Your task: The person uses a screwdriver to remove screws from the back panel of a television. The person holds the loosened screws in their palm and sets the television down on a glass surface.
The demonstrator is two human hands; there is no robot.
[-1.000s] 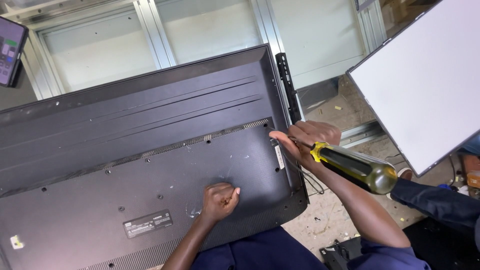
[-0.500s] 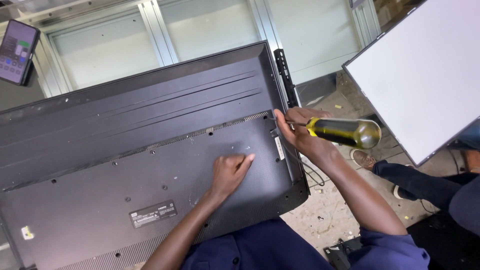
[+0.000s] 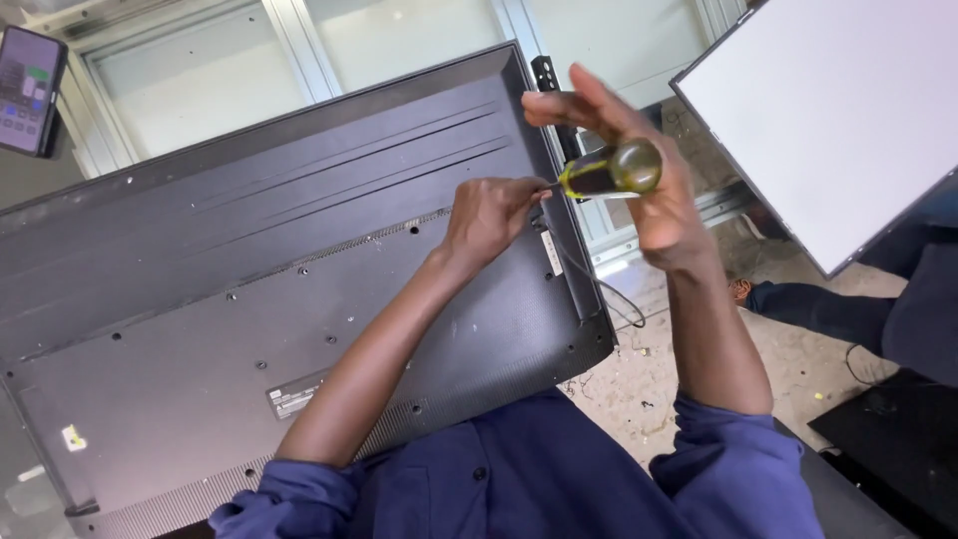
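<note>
A large flat television [image 3: 230, 260] lies face down, its dark grey back panel up, with several screw holes. My left hand [image 3: 489, 215] rests on the panel near its right edge, fingers pinched around the metal tip of a screwdriver. My right hand [image 3: 639, 170] holds the screwdriver [image 3: 609, 170] by its yellow-green translucent handle, raised above the panel's right edge, fingers partly spread around it. The shaft points left toward my left fingers.
A white flat panel [image 3: 838, 120] leans at the right. A phone [image 3: 28, 90] with a lit screen hangs at the upper left. A thin black cable [image 3: 599, 294] trails off the television's right edge. Dusty concrete floor and another person's dark-sleeved limb [image 3: 808, 304] lie at the right.
My left hand moved from the lower middle of the panel up to the right edge, onto the screwdriver's tip. My right hand lifted the handle higher and opened its fingers.
</note>
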